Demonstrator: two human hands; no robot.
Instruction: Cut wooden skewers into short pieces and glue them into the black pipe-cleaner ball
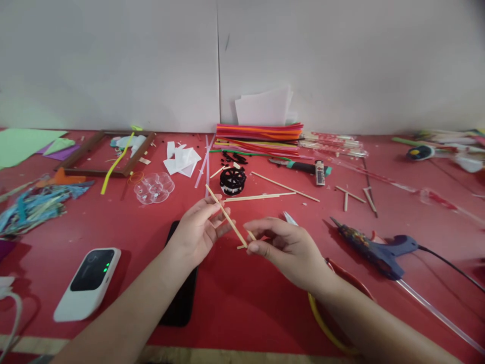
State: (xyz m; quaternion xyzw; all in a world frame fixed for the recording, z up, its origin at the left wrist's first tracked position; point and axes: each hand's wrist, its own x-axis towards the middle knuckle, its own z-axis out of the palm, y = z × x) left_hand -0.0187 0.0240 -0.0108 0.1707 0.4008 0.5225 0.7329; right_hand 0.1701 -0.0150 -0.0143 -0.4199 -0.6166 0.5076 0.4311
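My left hand (202, 225) pinches a thin wooden stick (228, 218) between thumb and fingers. The stick slants down to the right, its lower end close to my right fingertips. In my right hand (282, 245), thumb and forefinger close on a short piece of wooden stick (251, 235), mostly covered by the fingers. Another short stick piece (241, 247) shows at the long stick's lower end; I cannot tell whether it is joined. Behind the hands stands a small black round wheel-like piece (232, 181), with loose wooden sticks (286, 186) around it.
A glue gun (373, 247) with a clear glue stick lies at right, its cord trailing. Red-and-yellow-handled scissors (320, 313) lie under my right forearm. A black phone (182, 298) is beneath my left arm, a white device (89, 283) left. Pipe cleaners (259, 134) lie at the back.
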